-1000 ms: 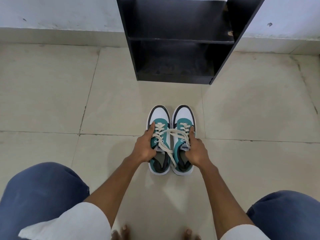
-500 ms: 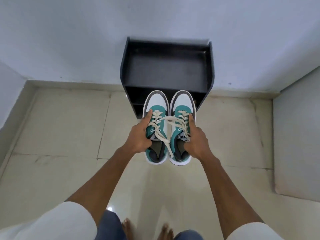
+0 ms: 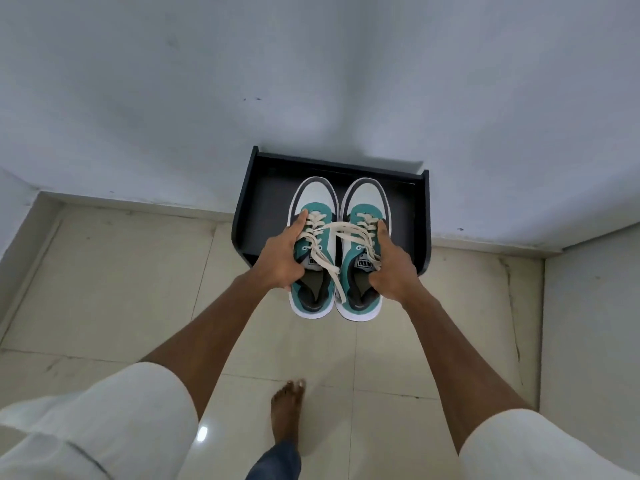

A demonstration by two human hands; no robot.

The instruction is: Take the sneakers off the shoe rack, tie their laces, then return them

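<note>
A bare foot (image 3: 287, 407) is planted on the tiled floor (image 3: 104, 289). Further out, the left sneaker (image 3: 313, 244) is gripped by the left hand (image 3: 282, 259) and the right sneaker (image 3: 362, 247) by the right hand (image 3: 393, 268), fingers clamped on their sides, above the black shoe rack (image 3: 420, 220) at the wall (image 3: 311, 64).

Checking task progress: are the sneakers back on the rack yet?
Not yet. Both hands hold the sneakers above the shoe rack; heels overhang its front edge.
</note>
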